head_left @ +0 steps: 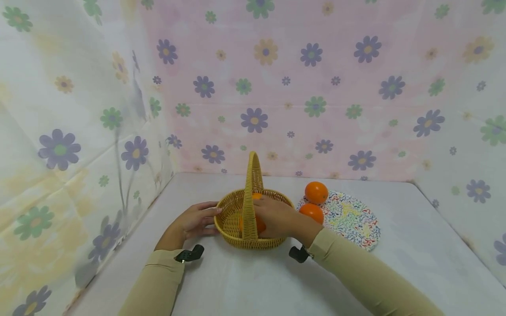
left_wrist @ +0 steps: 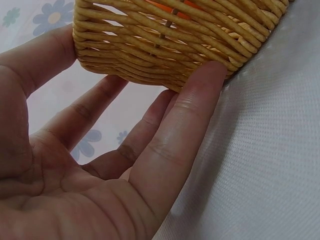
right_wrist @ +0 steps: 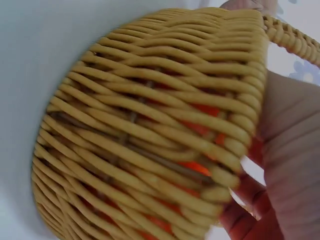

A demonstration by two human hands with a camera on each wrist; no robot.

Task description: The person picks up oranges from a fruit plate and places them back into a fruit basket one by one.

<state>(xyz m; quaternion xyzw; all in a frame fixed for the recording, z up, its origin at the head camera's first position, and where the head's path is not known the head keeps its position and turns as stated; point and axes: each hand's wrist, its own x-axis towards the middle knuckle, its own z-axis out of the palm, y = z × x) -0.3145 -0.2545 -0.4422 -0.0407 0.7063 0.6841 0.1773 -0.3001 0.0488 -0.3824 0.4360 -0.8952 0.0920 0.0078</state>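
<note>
A yellow wicker basket (head_left: 233, 237) with a tall arched handle stands on the table. My left hand (head_left: 197, 220) is at its left side; the fingers, fairly straight, touch the outer wall and rim, as the left wrist view shows. My right hand (head_left: 278, 215) reaches over the right rim into the basket, fingers bent around an orange (head_left: 258, 224); part of that grip is hidden by the handle and the wall. Another orange (head_left: 257, 196) shows just beyond the fingers. Through the weave in the right wrist view, orange skin (right_wrist: 200, 120) is visible.
Right of the basket lies a round, multicoloured speckled mat (head_left: 353, 219). Two more oranges are by its left edge, one farther back (head_left: 316, 192) and one nearer (head_left: 312, 213). Flowered cloth (head_left: 292, 109) hangs behind and along both sides of the white table (head_left: 237, 281).
</note>
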